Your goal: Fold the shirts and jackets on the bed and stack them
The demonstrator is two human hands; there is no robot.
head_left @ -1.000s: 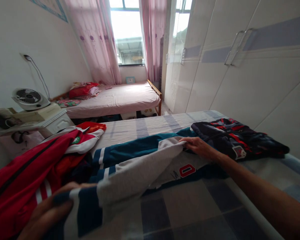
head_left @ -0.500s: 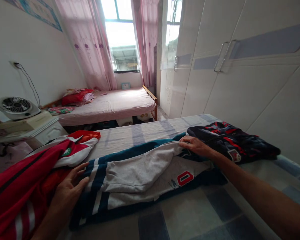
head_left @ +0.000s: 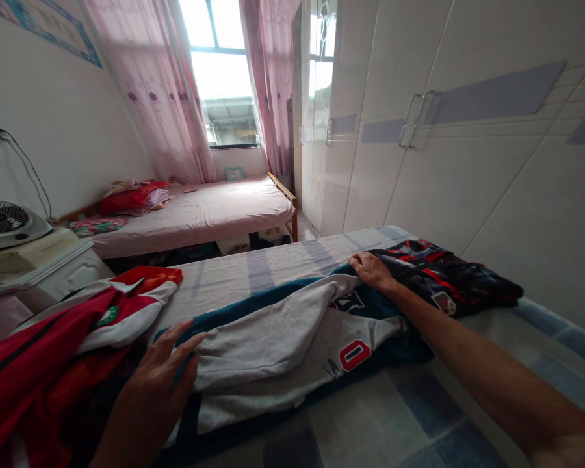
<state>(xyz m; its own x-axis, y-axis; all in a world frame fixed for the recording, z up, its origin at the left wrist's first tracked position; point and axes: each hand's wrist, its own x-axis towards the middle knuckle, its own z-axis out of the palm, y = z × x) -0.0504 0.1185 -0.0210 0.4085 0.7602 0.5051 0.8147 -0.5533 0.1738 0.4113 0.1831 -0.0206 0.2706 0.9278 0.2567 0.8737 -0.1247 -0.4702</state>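
Grey-and-teal sweatshirt (head_left: 263,335) — likely soft, light; best gripped at edges by my left hand (head_left: 158,383), fingers spread, and right hand (head_left: 372,272) — pinching or resting, I cannot tell.

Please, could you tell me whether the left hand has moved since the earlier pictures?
Yes. Judged against the green badge on the red jacket, the left hand has moved rightward and farther from the person.

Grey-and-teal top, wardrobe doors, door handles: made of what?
Top: probably cotton-like knit, matte; soft folds, no shine. Wardrobe doors: maybe laminated or lacquered board, glossy; smooth white faces, bright reflections at far end. Door handles: likely polished metal; thin, shiny bars.
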